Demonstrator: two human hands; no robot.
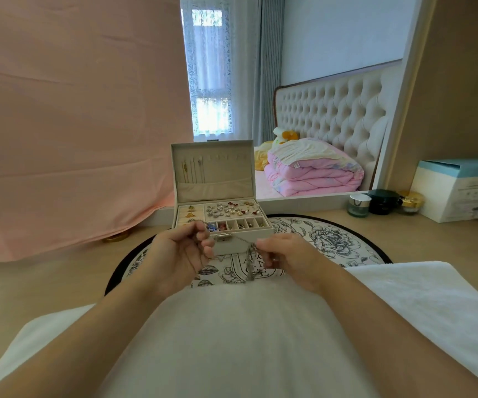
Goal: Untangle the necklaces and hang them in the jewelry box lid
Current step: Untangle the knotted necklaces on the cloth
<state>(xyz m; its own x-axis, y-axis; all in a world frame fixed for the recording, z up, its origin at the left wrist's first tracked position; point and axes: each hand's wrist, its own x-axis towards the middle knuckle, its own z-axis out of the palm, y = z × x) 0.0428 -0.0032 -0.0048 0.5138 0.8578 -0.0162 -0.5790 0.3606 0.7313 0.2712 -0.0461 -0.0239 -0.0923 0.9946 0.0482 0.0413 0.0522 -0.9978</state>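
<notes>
1. Centre frame: the left hand, fingers curled, pinches one end of a thin silver chain. The right hand pinches the other end. The tangled necklaces dangle between them, just in front of the jewelry box.
2. How many strands are knotted together cannot be made out; the chain is fine and blurred. The left hand covers the box's front left corner.
3. The lid stands upright and open. A few hung necklaces sit at its left side above a pocket, and the hooks to their right are bare.
4. The box tray holds small earrings and charms, too small to tell apart.
5. Large letters on the round floral mat are mostly hidden behind the hands and chain and cannot be read. Print on the white-and-blue carton, right edge, is too small to read, and the carton is cut off by the frame.
6. A pink cloth fills the upper left. A mirror reflects a tufted headboard and folded pink bedding.
7. Three small jars cluster near the mat's upper right edge, beside the carton.
8. Bare worktop lies open at lower left, and a white towel covers the lower right.
</notes>
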